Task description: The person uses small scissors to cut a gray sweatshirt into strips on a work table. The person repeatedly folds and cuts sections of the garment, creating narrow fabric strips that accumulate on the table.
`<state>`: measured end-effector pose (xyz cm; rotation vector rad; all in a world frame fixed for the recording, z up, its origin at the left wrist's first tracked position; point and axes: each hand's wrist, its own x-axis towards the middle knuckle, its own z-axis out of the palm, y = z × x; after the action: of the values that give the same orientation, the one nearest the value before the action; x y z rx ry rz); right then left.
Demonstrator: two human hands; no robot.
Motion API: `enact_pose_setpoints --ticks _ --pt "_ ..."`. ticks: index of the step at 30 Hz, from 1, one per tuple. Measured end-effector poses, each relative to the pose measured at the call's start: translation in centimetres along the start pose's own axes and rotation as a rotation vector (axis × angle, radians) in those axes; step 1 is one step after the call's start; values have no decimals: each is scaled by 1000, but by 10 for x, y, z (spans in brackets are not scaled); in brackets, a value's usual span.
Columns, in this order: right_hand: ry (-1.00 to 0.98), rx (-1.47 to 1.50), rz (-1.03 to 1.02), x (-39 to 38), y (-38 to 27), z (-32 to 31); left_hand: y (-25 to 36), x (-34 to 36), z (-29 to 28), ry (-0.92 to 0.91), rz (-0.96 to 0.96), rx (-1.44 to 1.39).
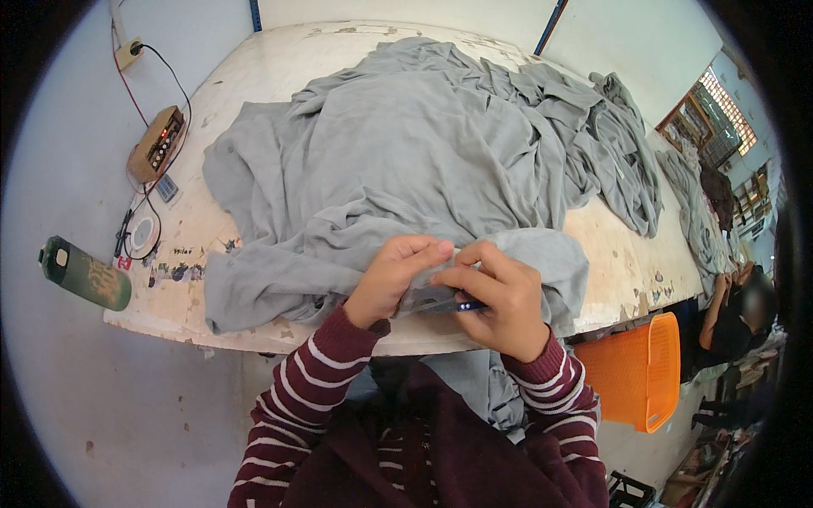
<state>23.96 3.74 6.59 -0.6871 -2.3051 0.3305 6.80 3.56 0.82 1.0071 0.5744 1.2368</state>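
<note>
A large heap of grey fabric (406, 144) lies crumpled over the table in front of me. At its near edge my left hand (385, 275) is closed, thumb and fingers pinching a bit of the fabric. Close beside it, my right hand (500, 296) is closed too, its thumb and forefinger near the left fingertips. Held in the right hand is a small dark-blue tool with pale dots (471, 306); a thin, shiny part seems to stick out toward the left hand. The fingers hide most of the tool, so its exact kind does not show.
A green bottle (89, 275) stands at the table's left edge, near a brown box with knobs (157, 144) and cables. An orange plastic basket (627, 372) is right of the table. Farther right, a person (737, 313) handles grey fabric.
</note>
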Motion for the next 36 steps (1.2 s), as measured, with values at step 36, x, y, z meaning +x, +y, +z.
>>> enact_pose_setpoints --ticks 36 --pt "207 814 735 -30 70 -50 29 -25 -40 159 510 1355"
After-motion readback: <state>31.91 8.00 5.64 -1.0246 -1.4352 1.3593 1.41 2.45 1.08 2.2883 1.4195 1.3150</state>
